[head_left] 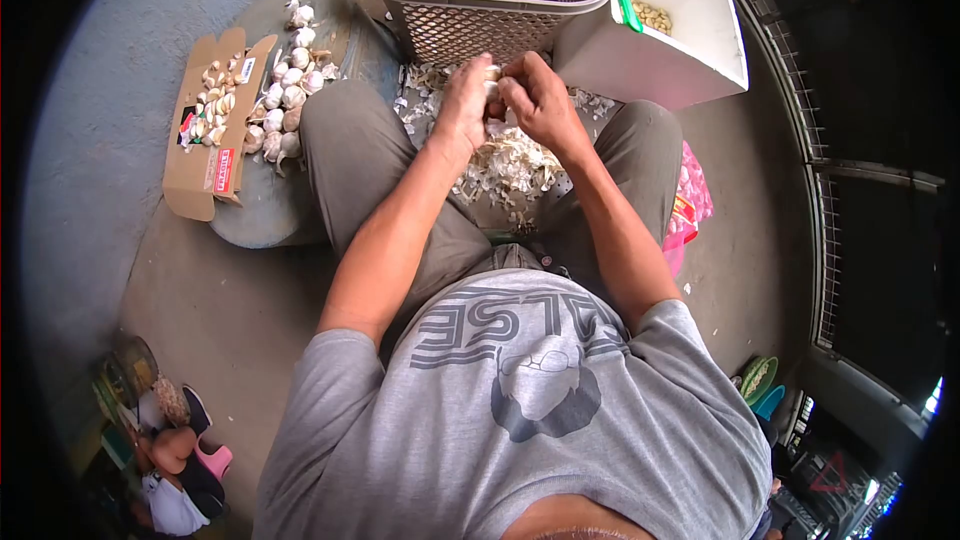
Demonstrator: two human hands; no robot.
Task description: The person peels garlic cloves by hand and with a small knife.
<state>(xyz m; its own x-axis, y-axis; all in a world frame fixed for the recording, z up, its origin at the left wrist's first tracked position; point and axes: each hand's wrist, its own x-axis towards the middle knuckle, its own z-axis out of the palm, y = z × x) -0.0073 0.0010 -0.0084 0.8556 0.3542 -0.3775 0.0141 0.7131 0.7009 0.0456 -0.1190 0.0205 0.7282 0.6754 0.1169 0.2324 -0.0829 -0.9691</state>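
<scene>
My left hand (464,108) and my right hand (546,110) meet between my knees, fingers closed on a whitish garlic bulb (492,83) that they partly hide. Beneath them lies a pile of papery garlic skins (513,165). Whole garlic bulbs (293,96) rest in a cluster on a round stool (262,226) to my left. Beside the cluster, loose cloves (214,105) lie on an opened cardboard box (188,182).
Ahead stands a brown perforated plastic basket (440,32). A white box (655,65) at its right holds peeled cloves (652,18), with a green-handled tool (628,4) at its rim. A pink bag (690,195) lies by my right knee. Another person (175,450) is at lower left.
</scene>
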